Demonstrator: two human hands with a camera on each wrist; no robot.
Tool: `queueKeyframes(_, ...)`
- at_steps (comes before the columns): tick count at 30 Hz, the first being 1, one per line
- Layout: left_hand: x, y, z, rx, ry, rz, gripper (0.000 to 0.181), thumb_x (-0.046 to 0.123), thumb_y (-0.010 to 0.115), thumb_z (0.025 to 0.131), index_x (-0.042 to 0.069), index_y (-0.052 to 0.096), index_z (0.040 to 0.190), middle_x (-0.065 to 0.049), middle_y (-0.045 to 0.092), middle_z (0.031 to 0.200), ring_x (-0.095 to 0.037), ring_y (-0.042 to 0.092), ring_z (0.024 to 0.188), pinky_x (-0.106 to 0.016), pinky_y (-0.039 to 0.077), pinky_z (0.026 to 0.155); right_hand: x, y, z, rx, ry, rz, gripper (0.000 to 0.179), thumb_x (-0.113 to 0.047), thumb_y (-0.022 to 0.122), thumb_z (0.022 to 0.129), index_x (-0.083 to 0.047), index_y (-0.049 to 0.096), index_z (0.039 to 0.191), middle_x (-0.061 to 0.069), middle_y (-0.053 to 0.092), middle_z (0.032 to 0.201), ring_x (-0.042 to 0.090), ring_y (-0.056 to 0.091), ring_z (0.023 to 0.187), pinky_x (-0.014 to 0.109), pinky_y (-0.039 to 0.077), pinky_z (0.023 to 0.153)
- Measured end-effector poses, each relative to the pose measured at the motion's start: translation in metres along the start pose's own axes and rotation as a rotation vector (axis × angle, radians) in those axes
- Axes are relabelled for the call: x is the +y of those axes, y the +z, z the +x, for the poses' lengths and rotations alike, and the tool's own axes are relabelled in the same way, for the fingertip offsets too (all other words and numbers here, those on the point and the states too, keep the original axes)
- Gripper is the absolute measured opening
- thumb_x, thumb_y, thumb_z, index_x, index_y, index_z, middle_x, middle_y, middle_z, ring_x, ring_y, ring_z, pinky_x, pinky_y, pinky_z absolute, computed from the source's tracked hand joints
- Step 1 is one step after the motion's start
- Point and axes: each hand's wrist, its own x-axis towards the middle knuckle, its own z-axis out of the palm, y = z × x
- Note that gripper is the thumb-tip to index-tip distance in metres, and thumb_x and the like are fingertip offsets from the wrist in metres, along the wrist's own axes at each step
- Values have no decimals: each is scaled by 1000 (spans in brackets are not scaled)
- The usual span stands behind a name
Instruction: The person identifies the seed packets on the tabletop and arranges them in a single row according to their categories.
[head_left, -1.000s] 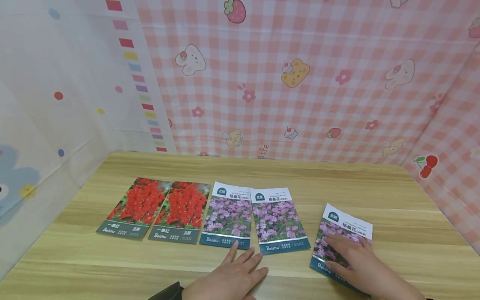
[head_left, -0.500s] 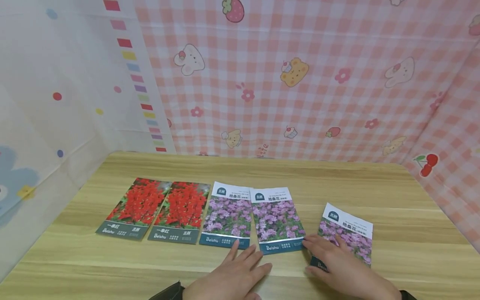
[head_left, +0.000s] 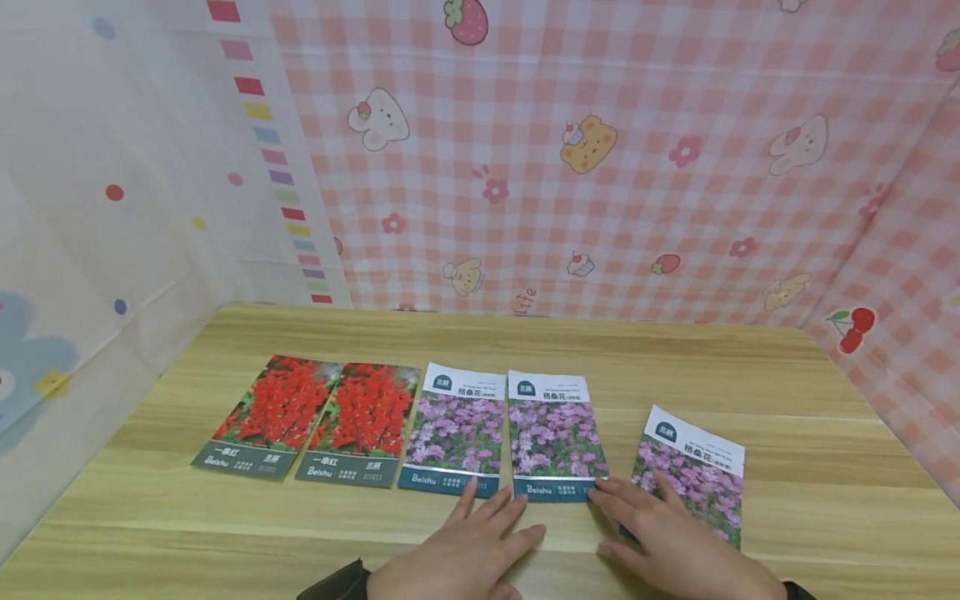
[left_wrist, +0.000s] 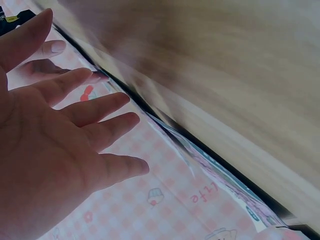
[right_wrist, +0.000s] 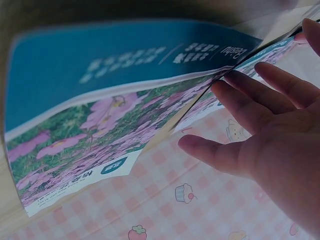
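Note:
Two flat packets with red flowers, one at far left [head_left: 281, 408] and its neighbour [head_left: 367, 417], lie side by side in the head view. Right of them are two packets with pink-purple flowers, the left one [head_left: 453, 429] and the right one [head_left: 557, 437], a narrow gap between them. My left hand [head_left: 457, 546] lies with fingers spread, fingertips at the left purple packet's bottom edge. Straight fingertips of my right hand [head_left: 671, 542] touch the right purple packet's lower right corner. That hand partly covers a third purple packet [head_left: 705, 475], which lies tilted at the right.
All packets lie on a wood-grain table [head_left: 300, 533]. Behind it hangs a pink checked cloth [head_left: 637, 208] with cartoon prints, and a white cloth [head_left: 165, 150] covers the left side. More checked cloth [head_left: 915, 350] bounds the right side.
My right hand has moved left from the far-right packet to the neighbouring purple packet. That purple packet has turned straighter and stands slightly apart from the one on its left. My left hand has barely moved.

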Motion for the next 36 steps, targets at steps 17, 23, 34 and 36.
queueKeyframes(17, -3, 0, -1, -17, -24, -7, 60, 44, 58, 85, 23, 41, 138, -7, 27, 147, -25, 17, 136, -55, 14, 105, -4, 1, -1, -72, 11, 32, 56, -44, 56, 87, -7, 52, 129, 10, 47, 134, 31, 40, 124, 65, 14, 99)
queueKeyframes(23, -4, -1, -3, -31, -51, -17, 59, 44, 58, 85, 24, 41, 138, -4, 28, 146, -24, 15, 137, -54, 13, 106, -6, 4, -1, -68, -2, 33, 57, -46, 55, 87, -7, 53, 128, 10, 47, 134, 31, 41, 123, 64, 19, 98)
queueKeyframes(34, -6, 1, -3, -40, -56, -62, 59, 43, 59, 85, 24, 41, 138, -3, 28, 147, -23, 13, 137, -54, 12, 106, -5, 6, -1, -66, -15, 26, 57, -46, 56, 86, -7, 53, 128, 10, 47, 134, 32, 42, 122, 66, 21, 96)
queueKeyframes(36, -6, 2, -3, -38, -56, -66, 59, 42, 59, 85, 24, 41, 138, -3, 27, 147, -22, 13, 137, -54, 12, 106, -5, 6, -1, -68, -16, 27, 57, -46, 56, 86, -8, 52, 128, 10, 47, 134, 32, 42, 122, 66, 21, 95)
